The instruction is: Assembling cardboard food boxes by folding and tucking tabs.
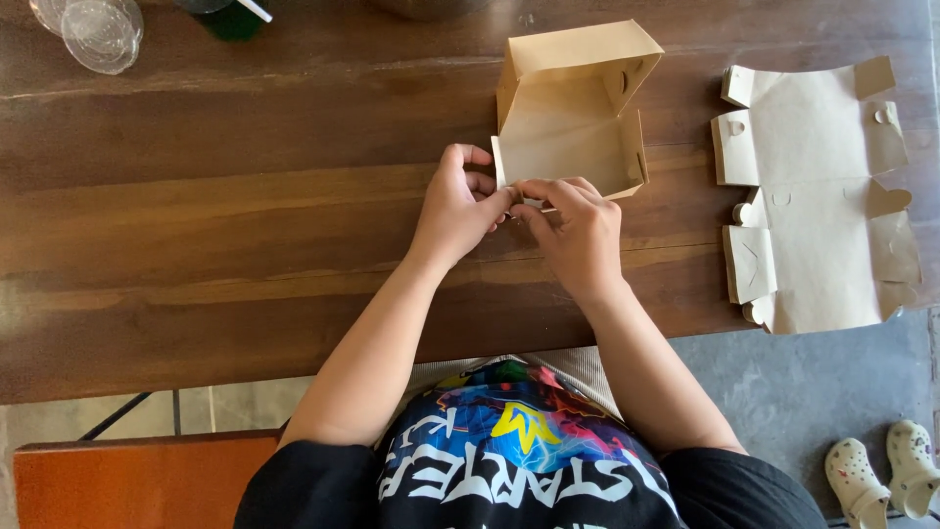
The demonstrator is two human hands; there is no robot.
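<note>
A tan cardboard box (568, 118), partly folded with its lid standing up, rests on the dark wooden table (215, 225). My left hand (458, 206) pinches the box's near left corner. My right hand (578, 230) grips the near front flap right beside it, fingertips meeting those of the left hand. The flap itself is mostly hidden under my fingers.
A stack of flat unfolded box blanks (818, 196) lies at the table's right end, overhanging the edge. Clear plastic lids (93, 29) sit at the far left corner. An orange bench (137, 480) is below left; pale shoes (886, 475) are on the grey floor.
</note>
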